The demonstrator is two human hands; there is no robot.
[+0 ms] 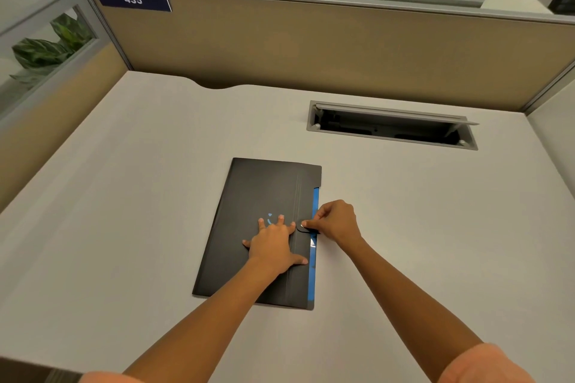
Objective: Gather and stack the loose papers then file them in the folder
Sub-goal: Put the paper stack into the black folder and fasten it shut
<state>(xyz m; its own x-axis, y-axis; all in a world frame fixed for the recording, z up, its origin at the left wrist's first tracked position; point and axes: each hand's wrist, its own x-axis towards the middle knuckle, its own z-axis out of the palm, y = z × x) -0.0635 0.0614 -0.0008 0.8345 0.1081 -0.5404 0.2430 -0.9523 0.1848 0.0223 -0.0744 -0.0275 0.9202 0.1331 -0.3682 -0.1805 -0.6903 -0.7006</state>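
Black folder (255, 227) closed, contents hidden

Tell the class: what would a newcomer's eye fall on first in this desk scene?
The black folder lying closed at the centre of the pale desk, left hand flat on it, right hand pinching its tab at the blue right edge. Then the open cable hatch behind.

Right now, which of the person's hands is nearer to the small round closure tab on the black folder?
The right hand: its fingertips pinch the small round closure tab at the flat black folder's right edge. The left hand lies flat on the cover, just left of the tab.
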